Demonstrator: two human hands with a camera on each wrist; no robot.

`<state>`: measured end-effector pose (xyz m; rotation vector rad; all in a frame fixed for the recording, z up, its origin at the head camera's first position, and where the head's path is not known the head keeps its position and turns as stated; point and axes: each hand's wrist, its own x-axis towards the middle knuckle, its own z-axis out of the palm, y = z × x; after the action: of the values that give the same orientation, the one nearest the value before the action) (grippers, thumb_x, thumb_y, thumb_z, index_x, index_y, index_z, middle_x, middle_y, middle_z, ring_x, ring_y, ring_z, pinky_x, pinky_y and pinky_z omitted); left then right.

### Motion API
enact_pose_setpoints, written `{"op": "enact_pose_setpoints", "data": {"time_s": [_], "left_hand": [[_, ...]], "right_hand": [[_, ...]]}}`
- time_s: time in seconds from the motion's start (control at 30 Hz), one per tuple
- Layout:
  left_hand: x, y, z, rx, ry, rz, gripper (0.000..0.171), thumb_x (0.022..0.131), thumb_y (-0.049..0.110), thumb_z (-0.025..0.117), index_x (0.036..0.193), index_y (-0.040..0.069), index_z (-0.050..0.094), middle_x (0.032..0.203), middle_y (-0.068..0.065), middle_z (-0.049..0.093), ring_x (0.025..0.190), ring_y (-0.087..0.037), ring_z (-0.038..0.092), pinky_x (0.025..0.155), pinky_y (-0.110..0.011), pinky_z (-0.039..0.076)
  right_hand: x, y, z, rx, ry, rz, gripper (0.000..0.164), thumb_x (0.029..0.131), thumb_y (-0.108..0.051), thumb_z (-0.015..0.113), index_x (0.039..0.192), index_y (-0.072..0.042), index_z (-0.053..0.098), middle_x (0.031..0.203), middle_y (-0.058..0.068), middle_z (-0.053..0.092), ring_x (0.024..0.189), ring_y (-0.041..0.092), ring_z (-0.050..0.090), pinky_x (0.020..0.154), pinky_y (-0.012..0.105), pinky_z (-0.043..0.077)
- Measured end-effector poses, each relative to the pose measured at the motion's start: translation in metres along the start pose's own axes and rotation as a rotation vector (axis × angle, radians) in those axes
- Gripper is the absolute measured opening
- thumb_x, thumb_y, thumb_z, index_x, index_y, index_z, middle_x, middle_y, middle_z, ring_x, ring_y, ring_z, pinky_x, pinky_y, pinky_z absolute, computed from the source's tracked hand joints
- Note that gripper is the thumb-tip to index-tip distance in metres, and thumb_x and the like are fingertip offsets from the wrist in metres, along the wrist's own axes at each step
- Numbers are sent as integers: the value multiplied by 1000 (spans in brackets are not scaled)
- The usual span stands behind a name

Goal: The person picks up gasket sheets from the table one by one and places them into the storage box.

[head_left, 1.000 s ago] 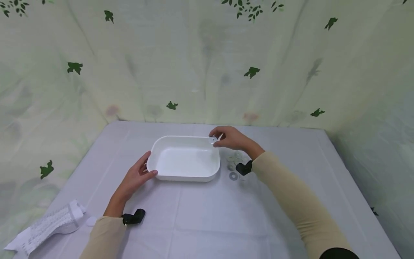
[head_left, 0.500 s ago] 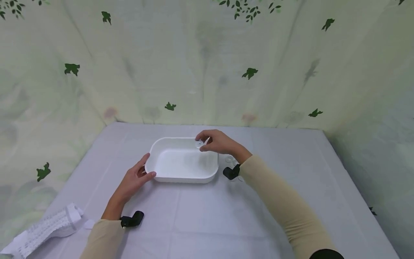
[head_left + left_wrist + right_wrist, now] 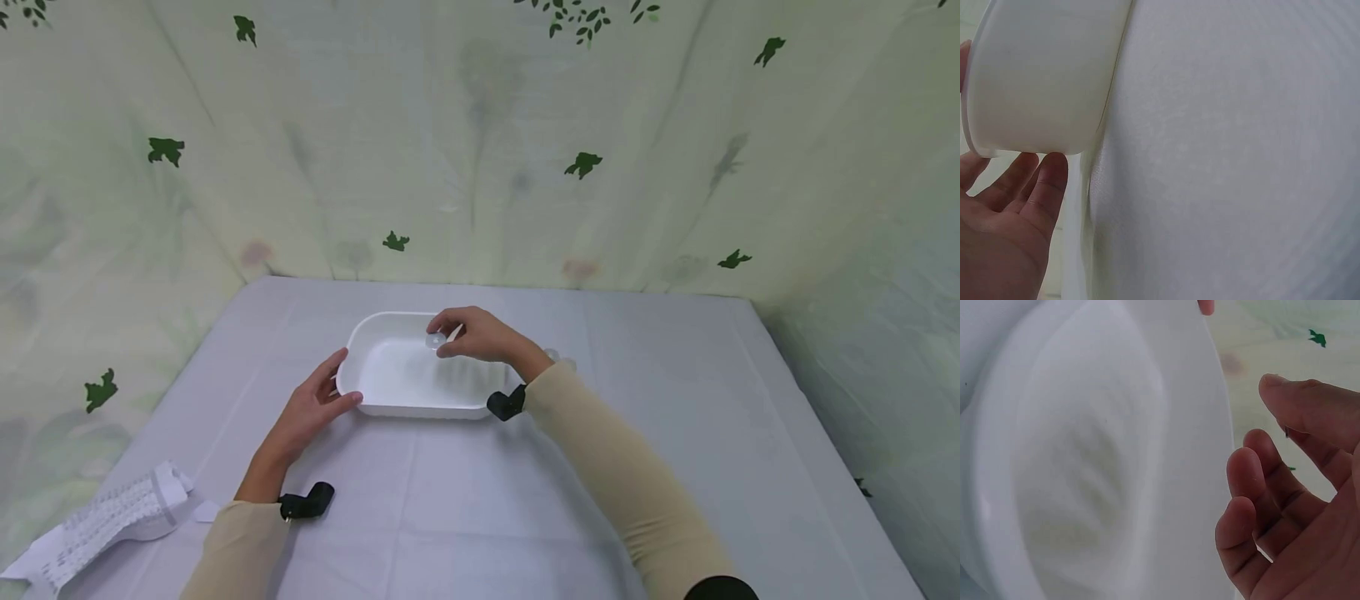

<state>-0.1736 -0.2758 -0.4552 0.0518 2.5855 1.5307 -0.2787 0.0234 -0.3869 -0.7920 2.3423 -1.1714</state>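
On the counter point(image 3: 480, 500) — one white rounded-corner tray point(image 3: 393, 375), left end gripped by the left hand point(image 3: 311, 408); one translucent disc point(image 3: 434, 341), pinched in the right hand point(image 3: 483, 336) over it — advisable: tray braced steady, pinch light, disc low.

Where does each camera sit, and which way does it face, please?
Head: worn on the head, facing forward and down at the white tray, tablecloth and backdrop; the left hand, right hand and both sleeves show.
Left wrist: worn there, facing the tray's outer wall and the tablecloth; the left hand's fingers show.
Right wrist: worn there, facing into the tray, backdrop beyond; the right hand's thumb and fingers show, plus a fingertip at the top.
Shared: head and right wrist both show the tray's inside.
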Motion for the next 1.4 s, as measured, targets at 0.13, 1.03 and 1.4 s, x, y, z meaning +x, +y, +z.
{"op": "enact_pose_setpoints", "data": {"time_s": [0.13,1.03,1.4], "left_hand": [[0,0,0,9,2,-5,89,92,33,70,161,16,15,163,-20,25,148,-40,34,88,0,39],[1,3,2,-1,-13,1,88,93,32,70,161,18,16,165,-16,22,146,-39,37,91,-3,41],[0,3,-1,34,-4,-8,87,93,31,69,161,18,16,165,-18,22,147,-39,36,96,-9,44]], "right_hand": [[3,0,8,0,-12,2,33,88,-14,73,120,-17,67,114,4,69,102,19,62,79,23,52],[9,5,18,-67,-25,-28,34,89,-16,73,122,-16,67,117,3,70,109,18,62,81,21,50],[2,0,9,-75,7,45,57,91,-18,70,145,-21,51,149,12,49,113,24,64,92,33,54]]}}
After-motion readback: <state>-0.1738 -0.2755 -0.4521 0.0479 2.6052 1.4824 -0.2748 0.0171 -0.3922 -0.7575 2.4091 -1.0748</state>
